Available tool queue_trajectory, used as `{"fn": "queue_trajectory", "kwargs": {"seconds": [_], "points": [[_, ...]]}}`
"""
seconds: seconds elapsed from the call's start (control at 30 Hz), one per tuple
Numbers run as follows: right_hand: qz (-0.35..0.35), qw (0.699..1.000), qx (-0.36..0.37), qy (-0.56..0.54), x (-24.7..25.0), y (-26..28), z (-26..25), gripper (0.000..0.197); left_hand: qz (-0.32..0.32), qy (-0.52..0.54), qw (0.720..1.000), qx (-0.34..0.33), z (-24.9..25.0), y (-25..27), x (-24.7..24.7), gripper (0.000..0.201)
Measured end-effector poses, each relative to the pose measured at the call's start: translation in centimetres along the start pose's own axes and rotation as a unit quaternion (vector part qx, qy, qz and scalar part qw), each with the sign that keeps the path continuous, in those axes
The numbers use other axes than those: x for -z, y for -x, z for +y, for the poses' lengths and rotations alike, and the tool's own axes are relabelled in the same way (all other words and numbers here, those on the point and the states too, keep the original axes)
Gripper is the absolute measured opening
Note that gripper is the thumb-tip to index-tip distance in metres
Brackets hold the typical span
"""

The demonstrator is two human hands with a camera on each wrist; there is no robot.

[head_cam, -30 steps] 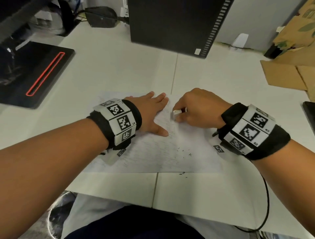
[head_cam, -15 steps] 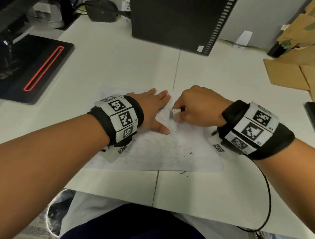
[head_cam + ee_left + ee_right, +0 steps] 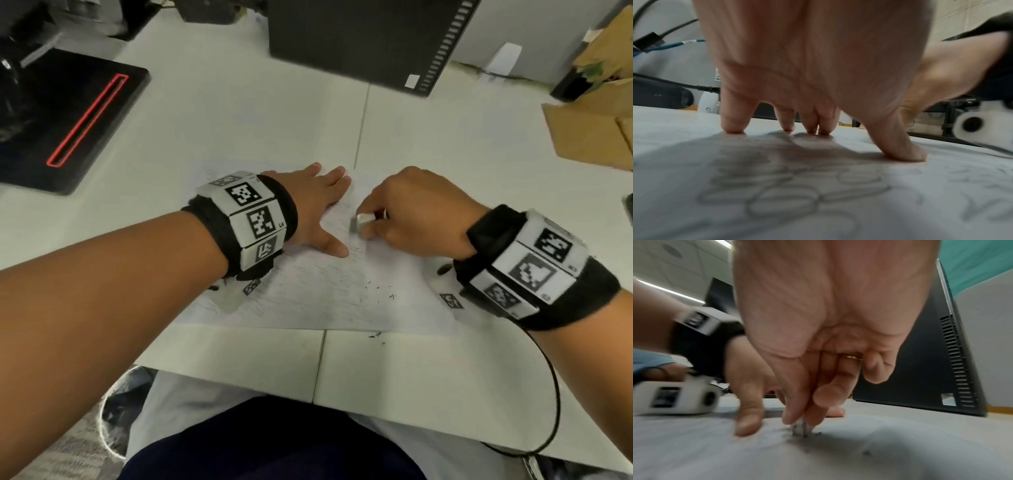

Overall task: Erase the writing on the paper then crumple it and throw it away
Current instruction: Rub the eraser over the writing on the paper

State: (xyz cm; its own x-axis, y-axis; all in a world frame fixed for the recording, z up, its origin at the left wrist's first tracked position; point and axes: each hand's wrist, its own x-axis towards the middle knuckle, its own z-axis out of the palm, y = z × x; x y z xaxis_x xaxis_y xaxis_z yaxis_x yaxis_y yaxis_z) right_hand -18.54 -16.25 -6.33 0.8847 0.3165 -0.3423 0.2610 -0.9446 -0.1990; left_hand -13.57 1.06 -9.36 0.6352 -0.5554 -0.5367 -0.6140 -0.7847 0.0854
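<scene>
A white sheet of paper with faint pencil writing lies flat on the desk in front of me. My left hand lies spread on its upper left part, fingers straight and fingertips pressing down. My right hand pinches a small white eraser between thumb and fingers. The eraser's tip touches the paper just right of the left thumb. Dark eraser crumbs are scattered over the lower right of the sheet. Pencil loops show close up under the left palm.
A black computer case stands at the back of the desk. A black monitor base with a red stripe sits at the left. Cardboard pieces lie at the right. A black cable runs from my right wrist over the front edge.
The right hand with the eraser has shifted slightly down and toward me on the paper, rubbing. The left hand has stayed pressed flat in place.
</scene>
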Motion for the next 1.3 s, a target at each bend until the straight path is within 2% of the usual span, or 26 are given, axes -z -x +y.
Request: {"fn": "queue_trajectory", "kwargs": {"seconds": [0.13,0.27,0.37,0.47,0.63,0.73,0.83,0.93,1.03,1.17,1.23,1.3], "points": [[-0.043,0.999,0.017,-0.023,0.4,0.8,0.2,0.020,-0.005,-0.016,1.000,-0.003,0.2,-0.1,0.2,0.113],[0.024,0.998,-0.046,-0.028,2.2,-3.5,2.0,0.022,-0.009,-0.023,1.000,-0.002,0.5,0.2,0.6,0.111],[0.043,0.998,-0.048,-0.005,2.7,-5.0,2.1,0.020,-0.010,-0.022,1.000,0.004,0.5,0.3,0.6,0.111],[0.032,0.999,-0.018,0.020,1.2,-2.7,1.0,0.024,-0.004,-0.017,1.000,0.006,0.3,0.1,0.3,0.111],[-0.036,0.999,0.027,0.007,-0.6,2.4,-0.6,0.021,0.003,-0.020,1.000,-0.006,0.3,-0.1,0.3,0.112],[-0.044,0.999,0.018,-0.007,0.1,1.5,-0.1,0.023,0.002,-0.027,1.000,-0.005,0.4,-0.1,0.4,0.112],[0.013,0.999,-0.025,-0.026,1.1,-1.2,1.1,0.020,0.003,-0.024,1.000,0.007,0.5,-0.1,0.3,0.112],[0.036,0.998,-0.044,-0.023,1.2,-2.3,1.3,0.023,0.006,-0.022,1.000,0.020,0.5,-0.1,0.2,0.111],[0.015,1.000,-0.013,0.005,0.1,0.1,-0.1,0.026,0.013,-0.023,0.999,0.019,0.3,-0.2,0.1,0.111],[-0.055,0.998,0.013,0.000,-0.8,3.0,-1.1,0.020,0.011,-0.027,0.999,0.017,0.4,-0.5,0.1,0.112],[-0.055,0.998,0.014,-0.008,-0.2,2.2,-0.6,0.021,0.013,-0.025,0.999,0.016,0.5,-0.7,0.2,0.112],[-0.024,0.999,-0.006,-0.025,0.6,0.3,0.1,0.019,0.013,-0.025,0.999,0.019,0.4,-0.8,0.2,0.113]]}}
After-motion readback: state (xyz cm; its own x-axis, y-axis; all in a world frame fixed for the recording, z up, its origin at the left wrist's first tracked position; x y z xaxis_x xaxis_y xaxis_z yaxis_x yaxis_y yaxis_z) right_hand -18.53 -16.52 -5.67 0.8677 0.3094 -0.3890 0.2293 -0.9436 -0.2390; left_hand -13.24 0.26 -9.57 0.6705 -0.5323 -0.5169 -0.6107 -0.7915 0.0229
